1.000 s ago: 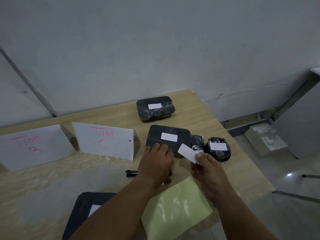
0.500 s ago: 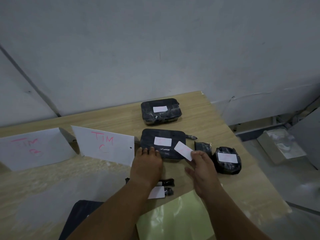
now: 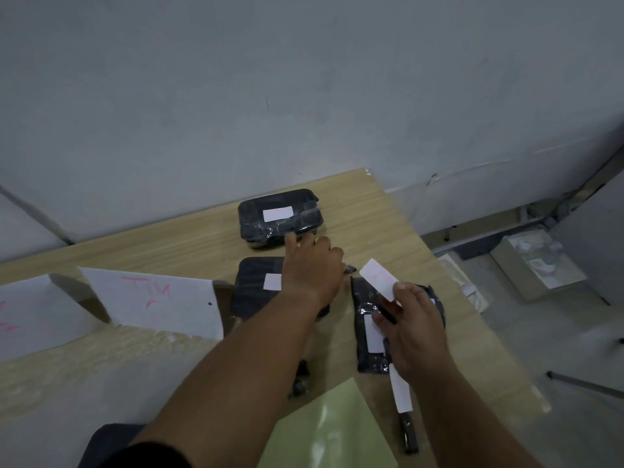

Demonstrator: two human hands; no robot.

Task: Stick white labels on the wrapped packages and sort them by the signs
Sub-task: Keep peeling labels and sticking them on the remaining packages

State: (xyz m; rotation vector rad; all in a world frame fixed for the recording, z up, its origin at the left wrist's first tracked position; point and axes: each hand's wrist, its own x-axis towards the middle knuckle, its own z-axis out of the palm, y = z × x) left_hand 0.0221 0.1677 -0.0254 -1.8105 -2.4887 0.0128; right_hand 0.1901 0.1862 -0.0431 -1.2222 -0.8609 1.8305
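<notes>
**Head view.** The right hand (image 3: 415, 329) pinches a loose white label (image 3: 378, 280) between thumb and fingers. The label's long axis slants from far-left to near-right, with its free end pointing up and away toward the wall. It is held above a long package (image 3: 362, 297), whose long axis runs near to far and which carries its own label.

The left hand (image 3: 312, 270) reaches forward over the middle package (image 3: 253, 288), with its fingertips at the near edge of the far package (image 3: 280, 216). Whether they grip it cannot be told. Both of these packages lie with their long axes across the table, labels up.

A narrow labelled item (image 3: 400, 393) lies near to far beside a pale green sheet (image 3: 327, 430). Two white signs with pink lettering, the right sign (image 3: 152, 298) and the left sign (image 3: 27, 319), stand on the wooden table (image 3: 388, 224). The table meets a grey wall (image 3: 304, 96). A pale box (image 3: 537, 265) sits on the floor at right.
</notes>
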